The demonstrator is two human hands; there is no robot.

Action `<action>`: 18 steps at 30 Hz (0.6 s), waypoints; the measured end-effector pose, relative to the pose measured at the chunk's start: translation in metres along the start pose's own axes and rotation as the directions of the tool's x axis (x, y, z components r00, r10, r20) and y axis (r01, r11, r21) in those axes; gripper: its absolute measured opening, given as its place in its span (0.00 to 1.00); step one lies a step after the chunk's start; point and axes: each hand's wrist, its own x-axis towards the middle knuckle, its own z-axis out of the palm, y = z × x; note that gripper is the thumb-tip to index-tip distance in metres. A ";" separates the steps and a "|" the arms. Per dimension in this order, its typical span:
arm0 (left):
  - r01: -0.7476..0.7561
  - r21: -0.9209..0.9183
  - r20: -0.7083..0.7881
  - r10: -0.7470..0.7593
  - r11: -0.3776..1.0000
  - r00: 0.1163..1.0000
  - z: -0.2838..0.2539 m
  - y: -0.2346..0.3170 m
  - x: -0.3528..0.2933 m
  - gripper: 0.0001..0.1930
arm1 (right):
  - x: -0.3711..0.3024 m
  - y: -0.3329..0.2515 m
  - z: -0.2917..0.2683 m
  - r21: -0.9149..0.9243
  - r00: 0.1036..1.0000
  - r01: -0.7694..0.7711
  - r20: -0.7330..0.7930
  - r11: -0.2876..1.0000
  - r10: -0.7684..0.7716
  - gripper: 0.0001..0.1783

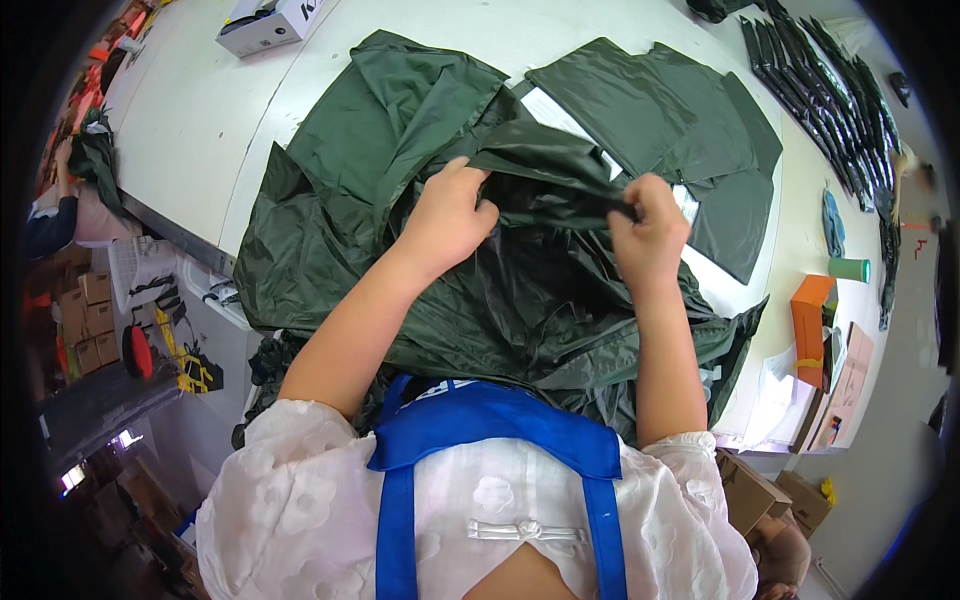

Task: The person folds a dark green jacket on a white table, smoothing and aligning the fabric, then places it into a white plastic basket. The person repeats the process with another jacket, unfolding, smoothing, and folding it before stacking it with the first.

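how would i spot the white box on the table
Find the big white table, then the dark green cloth heaped across its middle. Go past the cloth's upper left, toward the top of the picture, to a small white box. It has something dark inside, and its colour sets it apart from the brown boxes stacked off the table at left.

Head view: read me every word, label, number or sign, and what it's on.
White box: bold dark lettering, cut off at the picture's edge; I won't copy it.
Blue apron: white lettering, too foreshortened to read.
White sheet: any print is too small to read.
Green fabric: no lettering visible.
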 end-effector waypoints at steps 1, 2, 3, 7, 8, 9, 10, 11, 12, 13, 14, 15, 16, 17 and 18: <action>0.019 0.129 -0.002 -0.019 0.991 1.000 -0.003 0.008 0.003 0.24 | 0.007 0.010 0.007 -0.027 0.996 0.037 -0.076 0.999 -0.039 0.12; 0.036 0.256 -0.006 -0.036 0.966 0.999 -0.007 0.025 0.006 0.24 | 0.010 0.012 0.011 0.080 0.995 -0.071 -0.065 0.994 0.076 0.12; 0.053 0.378 -0.011 -0.053 0.924 0.999 -0.009 0.034 0.009 0.25 | 0.012 0.011 0.017 0.184 0.981 -0.178 -0.040 0.967 0.189 0.12; -0.288 0.303 0.014 0.298 0.908 0.954 -0.024 -0.019 0.034 0.26 | 0.017 0.007 0.017 0.543 0.826 -0.544 0.479 0.639 0.296 0.13; 0.138 -0.283 0.117 -0.109 0.949 0.987 -0.035 0.000 0.034 0.24 | 0.020 0.020 0.010 0.538 0.788 -0.564 0.577 0.626 0.214 0.12; 0.267 -0.430 0.183 -0.206 0.863 0.961 -0.045 -0.013 0.042 0.24 | 0.023 0.044 0.012 0.450 0.703 -0.710 0.425 0.541 0.570 0.09; 0.386 -0.556 0.264 -0.283 0.737 0.922 -0.057 -0.029 0.049 0.25 | 0.031 0.100 0.010 0.299 0.682 -0.729 0.232 0.616 0.694 0.12; 0.438 -0.654 0.253 -0.367 0.617 0.895 -0.067 -0.023 0.050 0.24 | 0.018 0.184 0.002 0.060 0.845 -0.533 0.009 0.844 0.534 0.18; 0.458 -0.677 0.307 -0.344 0.576 0.887 -0.081 -0.036 0.050 0.25 | 0.011 0.228 -0.012 -0.156 0.835 -0.551 -0.097 0.820 0.542 0.21; 0.450 -0.654 0.283 -0.355 0.608 0.891 -0.085 -0.048 0.049 0.25 | 0.005 0.274 -0.029 -0.406 0.751 -0.638 -0.141 0.655 0.645 0.22; 0.446 -0.631 0.266 -0.362 0.635 0.893 -0.086 -0.059 0.049 0.24 | -0.009 0.312 -0.048 -0.477 0.678 -0.697 -0.197 0.535 0.708 0.21; 0.399 -0.578 0.283 -0.283 0.712 0.916 -0.083 -0.056 0.067 0.24 | -0.065 0.422 -0.114 -0.627 0.748 -0.587 -0.178 0.512 0.639 0.22; 0.353 -0.524 0.262 -0.248 0.775 0.933 -0.083 -0.063 0.075 0.24 | -0.094 0.457 -0.145 -0.624 0.663 -0.669 -0.254 0.405 0.704 0.27; 0.332 -0.450 0.170 -0.286 0.829 0.943 -0.093 -0.071 0.061 0.24 | -0.071 0.434 -0.113 -0.656 0.550 -0.701 -0.248 0.279 0.798 0.30; 0.335 -0.390 0.116 -0.316 0.858 0.942 -0.099 -0.073 0.053 0.25 | -0.045 0.391 -0.086 -0.723 0.427 -0.690 -0.363 0.039 0.828 0.40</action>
